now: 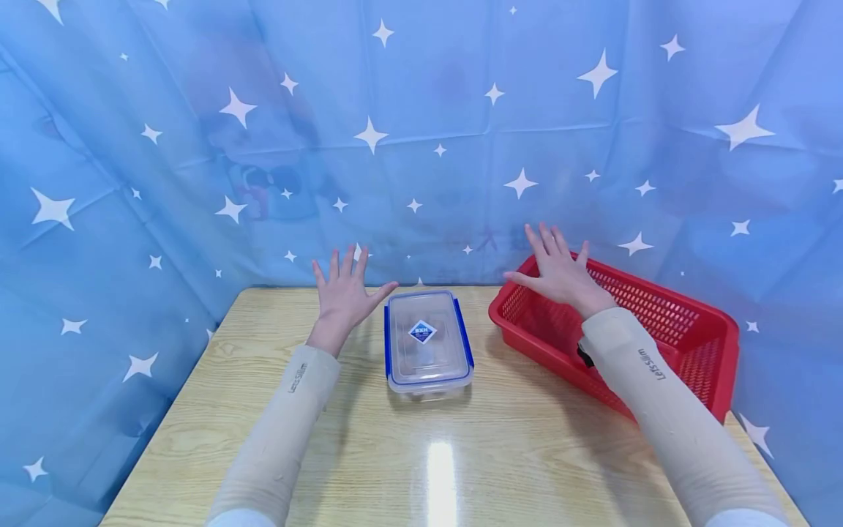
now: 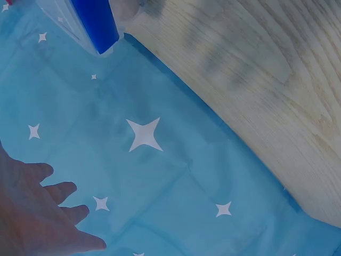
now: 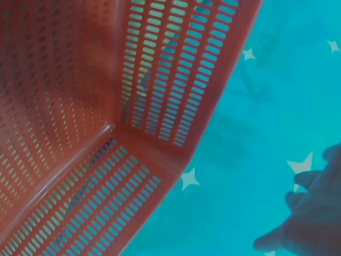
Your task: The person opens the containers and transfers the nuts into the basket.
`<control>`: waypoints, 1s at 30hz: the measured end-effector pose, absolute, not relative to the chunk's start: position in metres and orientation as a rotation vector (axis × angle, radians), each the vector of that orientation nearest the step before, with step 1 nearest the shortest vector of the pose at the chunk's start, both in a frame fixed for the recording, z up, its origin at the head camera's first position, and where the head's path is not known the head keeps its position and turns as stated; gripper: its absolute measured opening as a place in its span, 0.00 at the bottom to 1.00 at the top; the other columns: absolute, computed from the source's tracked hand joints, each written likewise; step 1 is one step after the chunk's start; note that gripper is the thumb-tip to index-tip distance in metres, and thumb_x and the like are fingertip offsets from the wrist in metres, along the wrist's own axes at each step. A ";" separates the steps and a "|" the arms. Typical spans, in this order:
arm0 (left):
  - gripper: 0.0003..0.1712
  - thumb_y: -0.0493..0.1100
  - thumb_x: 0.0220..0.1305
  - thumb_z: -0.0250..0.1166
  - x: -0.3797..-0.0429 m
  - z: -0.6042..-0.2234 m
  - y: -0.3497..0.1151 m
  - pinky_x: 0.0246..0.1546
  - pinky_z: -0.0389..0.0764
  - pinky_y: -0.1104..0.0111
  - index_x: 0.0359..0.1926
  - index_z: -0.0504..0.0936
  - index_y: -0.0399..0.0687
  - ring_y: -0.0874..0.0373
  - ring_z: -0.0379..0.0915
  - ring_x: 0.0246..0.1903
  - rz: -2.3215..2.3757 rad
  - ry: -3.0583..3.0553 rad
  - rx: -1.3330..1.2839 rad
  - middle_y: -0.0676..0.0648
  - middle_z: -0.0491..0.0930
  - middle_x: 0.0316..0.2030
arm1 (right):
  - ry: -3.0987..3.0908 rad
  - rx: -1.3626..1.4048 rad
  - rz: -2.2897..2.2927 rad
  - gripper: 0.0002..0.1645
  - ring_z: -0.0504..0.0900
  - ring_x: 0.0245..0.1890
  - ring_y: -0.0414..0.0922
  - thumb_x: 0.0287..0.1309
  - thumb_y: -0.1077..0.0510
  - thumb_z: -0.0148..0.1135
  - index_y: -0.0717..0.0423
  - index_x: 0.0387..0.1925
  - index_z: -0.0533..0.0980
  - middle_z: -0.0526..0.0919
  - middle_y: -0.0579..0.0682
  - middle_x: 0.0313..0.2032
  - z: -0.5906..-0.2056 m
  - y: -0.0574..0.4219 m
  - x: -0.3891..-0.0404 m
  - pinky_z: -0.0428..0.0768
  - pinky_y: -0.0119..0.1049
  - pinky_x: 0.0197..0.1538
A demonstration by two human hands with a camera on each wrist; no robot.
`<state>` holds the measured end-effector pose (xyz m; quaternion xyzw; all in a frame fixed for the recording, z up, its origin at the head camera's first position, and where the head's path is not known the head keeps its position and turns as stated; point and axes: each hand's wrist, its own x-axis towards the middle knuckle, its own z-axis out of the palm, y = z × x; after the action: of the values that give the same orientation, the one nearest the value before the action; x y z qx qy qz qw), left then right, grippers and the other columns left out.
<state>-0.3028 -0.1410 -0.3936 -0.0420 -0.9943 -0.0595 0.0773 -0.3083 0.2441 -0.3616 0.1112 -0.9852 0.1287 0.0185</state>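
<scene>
L hand (image 1: 344, 298) & R hand (image 1: 560, 274) hold nothing, fingers spread apart. Lidded container (image 1: 428, 359) on table (image 1: 514, 461) btwn them, red basket (image 1: 536, 353) nr R hand. Work prob. unstarted or finished; can't tell which.

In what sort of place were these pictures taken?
Perhaps a makeshift filming corner: a starry blue curtain hangs behind and beside a wooden table, on which a lidded box stands.

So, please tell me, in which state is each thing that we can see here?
Left hand: open, fingers spread, holding nothing
Right hand: open, fingers spread, holding nothing
Clear container: upright, lid on
Red basket: upright, open-topped
Star-patterned curtain: hanging, creased
</scene>
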 end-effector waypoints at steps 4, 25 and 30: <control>0.58 0.85 0.59 0.40 -0.299 -0.394 -0.140 0.76 0.30 0.35 0.80 0.41 0.60 0.43 0.29 0.80 -0.172 -2.974 -0.134 0.46 0.39 0.81 | -3.054 0.372 0.405 0.64 0.33 0.79 0.64 0.59 0.23 0.51 0.45 0.80 0.30 0.34 0.61 0.80 -0.362 0.238 -0.307 0.26 0.79 0.69; 0.54 0.81 0.63 0.43 -0.274 -0.389 -0.133 0.79 0.38 0.41 0.79 0.50 0.57 0.45 0.43 0.79 -0.200 -2.883 -0.263 0.45 0.50 0.79 | -3.019 0.501 0.521 0.60 0.41 0.79 0.61 0.58 0.44 0.68 0.49 0.80 0.42 0.42 0.59 0.80 -0.372 0.207 -0.297 0.52 0.68 0.76; 0.52 0.78 0.65 0.46 -0.267 -0.391 -0.133 0.79 0.41 0.43 0.79 0.51 0.56 0.46 0.44 0.79 -0.222 -2.864 -0.299 0.46 0.53 0.78 | -3.018 0.475 0.565 0.58 0.43 0.80 0.59 0.59 0.45 0.68 0.47 0.80 0.43 0.44 0.57 0.80 -0.374 0.199 -0.292 0.61 0.64 0.74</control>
<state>-0.2671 -0.1326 -0.3907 -0.1028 -0.9837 -0.0764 0.1263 -0.2922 0.1989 -0.3745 0.1530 -0.9712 0.1819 0.0175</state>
